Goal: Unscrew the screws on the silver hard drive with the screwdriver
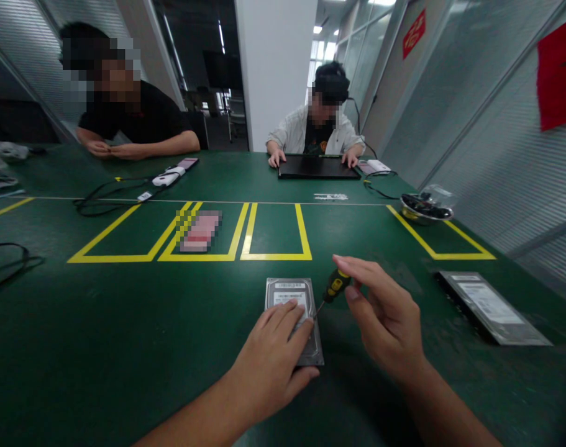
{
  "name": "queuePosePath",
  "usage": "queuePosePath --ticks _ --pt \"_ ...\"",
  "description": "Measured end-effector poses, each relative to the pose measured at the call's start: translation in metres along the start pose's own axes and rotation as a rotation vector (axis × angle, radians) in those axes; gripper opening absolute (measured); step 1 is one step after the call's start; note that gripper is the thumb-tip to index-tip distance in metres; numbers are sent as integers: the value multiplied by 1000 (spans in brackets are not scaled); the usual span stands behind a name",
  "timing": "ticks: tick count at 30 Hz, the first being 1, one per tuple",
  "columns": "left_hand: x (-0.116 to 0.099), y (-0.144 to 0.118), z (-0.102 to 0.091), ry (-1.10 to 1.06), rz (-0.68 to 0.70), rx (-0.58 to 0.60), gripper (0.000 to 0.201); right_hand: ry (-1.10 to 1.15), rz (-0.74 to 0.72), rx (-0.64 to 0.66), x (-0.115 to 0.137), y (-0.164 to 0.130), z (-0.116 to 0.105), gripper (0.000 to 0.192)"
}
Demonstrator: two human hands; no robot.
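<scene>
A hard drive lies label up on the green table in front of me. My left hand holds it, fingers laid over its top and the thumb by its near edge. Between the fingertips of my right hand is a small black and yellow screwdriver, tilted so its thin shaft reaches the right edge of the drive. My left fingers partly cover the spot where the tip meets the drive. Farther right, a second hard drive rests on the table, touched by neither hand.
Yellow tape marks rectangles on the green table. A blurred pinkish phone-like object lies in one. A metal bowl holds dark items at right. Cables lie at left. Across sit two people, one holding a dark flat panel.
</scene>
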State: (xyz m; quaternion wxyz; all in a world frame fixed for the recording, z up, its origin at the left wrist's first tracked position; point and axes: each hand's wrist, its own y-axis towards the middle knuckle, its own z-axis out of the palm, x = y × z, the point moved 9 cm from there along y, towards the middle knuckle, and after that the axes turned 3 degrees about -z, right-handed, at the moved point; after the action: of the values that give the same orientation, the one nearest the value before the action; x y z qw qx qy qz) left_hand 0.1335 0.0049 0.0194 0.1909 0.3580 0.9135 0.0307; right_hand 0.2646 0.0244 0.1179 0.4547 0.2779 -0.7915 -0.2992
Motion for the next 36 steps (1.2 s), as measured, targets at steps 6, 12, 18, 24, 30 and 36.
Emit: queuePosePath --ticks 6,12,18,24,30,36 --pt "1 0 0 -3 -3 -2 63 -26 24 -26 -2 -1 -3 39" --pt "1 -1 1 -6 -1 4 63 -16 8 -40 0 0 -5 35" --pt "1 0 1 -8 -9 19 63 21 33 -47 -4 -2 -5 34" --pt "1 0 2 -7 -7 23 65 4 28 -72 -4 -2 -5 34" --pt "2 1 -1 -40 -15 27 65 36 65 -81 -7 -4 -4 30" --pt "12 12 -12 -185 -117 1 43 -17 33 -115 -3 -2 -8 33"
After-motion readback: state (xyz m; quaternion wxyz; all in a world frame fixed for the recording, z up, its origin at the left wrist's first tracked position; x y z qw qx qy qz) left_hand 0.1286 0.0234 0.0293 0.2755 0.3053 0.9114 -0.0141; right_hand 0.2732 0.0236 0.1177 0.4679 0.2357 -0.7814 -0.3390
